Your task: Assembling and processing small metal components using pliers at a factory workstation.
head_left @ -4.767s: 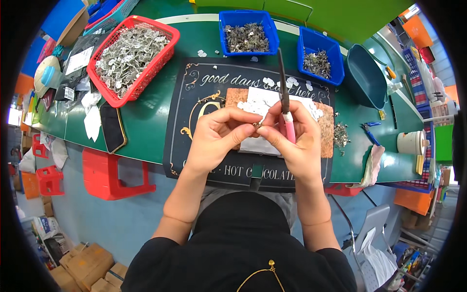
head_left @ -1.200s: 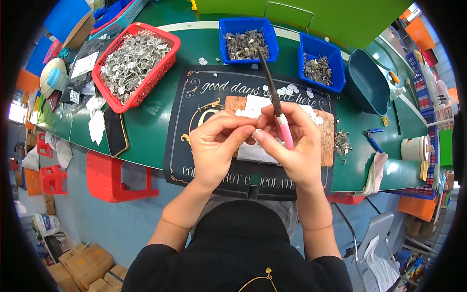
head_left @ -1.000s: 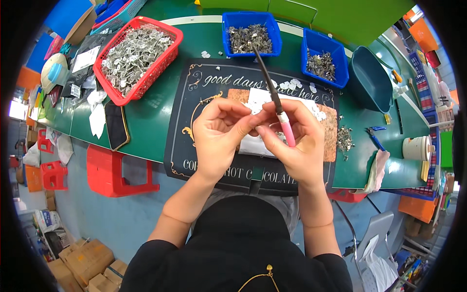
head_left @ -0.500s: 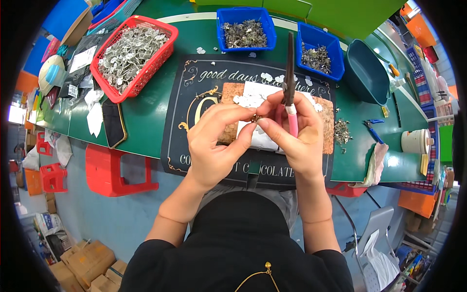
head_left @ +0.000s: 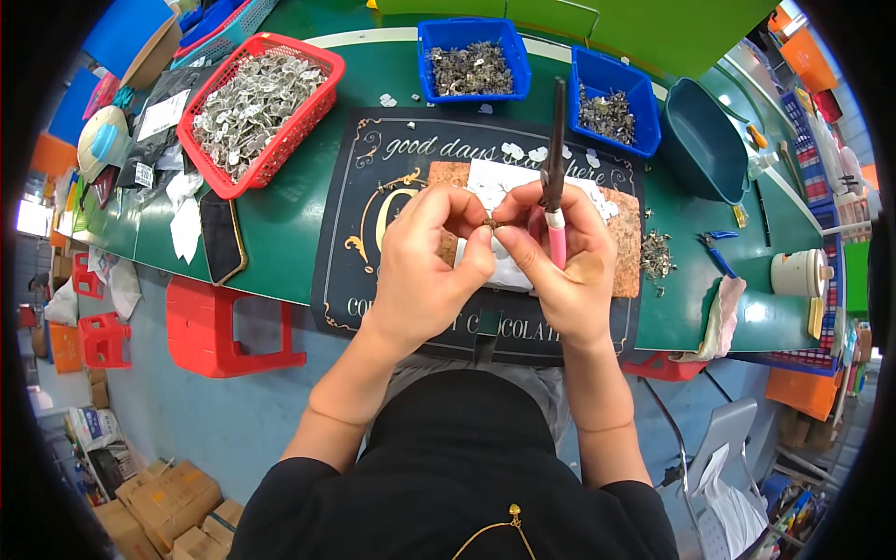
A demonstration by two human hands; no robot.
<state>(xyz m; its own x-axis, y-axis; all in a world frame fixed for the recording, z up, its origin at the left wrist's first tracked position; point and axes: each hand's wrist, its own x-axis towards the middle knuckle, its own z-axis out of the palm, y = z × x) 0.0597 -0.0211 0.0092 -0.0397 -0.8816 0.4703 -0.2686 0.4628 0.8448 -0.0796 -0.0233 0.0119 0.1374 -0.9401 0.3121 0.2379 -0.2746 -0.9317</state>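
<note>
A small brownish metal piece [head_left: 491, 224] sits between my two hands, mostly covered by the fingertips. My left hand [head_left: 420, 266] pinches it between thumb and index finger. From the other side, thumb and index finger of my right hand [head_left: 577, 266] close on the same piece. Tucked in my right hand, a tool with a pink handle and a long dark shaft [head_left: 554, 149] points away from me; its exact kind is unclear. Below the hands lies a cork board [head_left: 627, 245] with a white sheet [head_left: 507, 273] and small white pieces on it.
A red basket [head_left: 331, 79] of flat metal pieces stands far left. Two blue trays [head_left: 474, 97] [head_left: 644, 140] of small metal parts and a dark green tub [head_left: 709, 154] stand at the back. Loose parts [head_left: 656, 254], blue-handled pliers [head_left: 717, 252] and a white pot [head_left: 796, 273] lie right.
My left hand has turned a little, its fingers curling more tightly around the small piece. The tool in my right hand has dipped slightly toward me.
</note>
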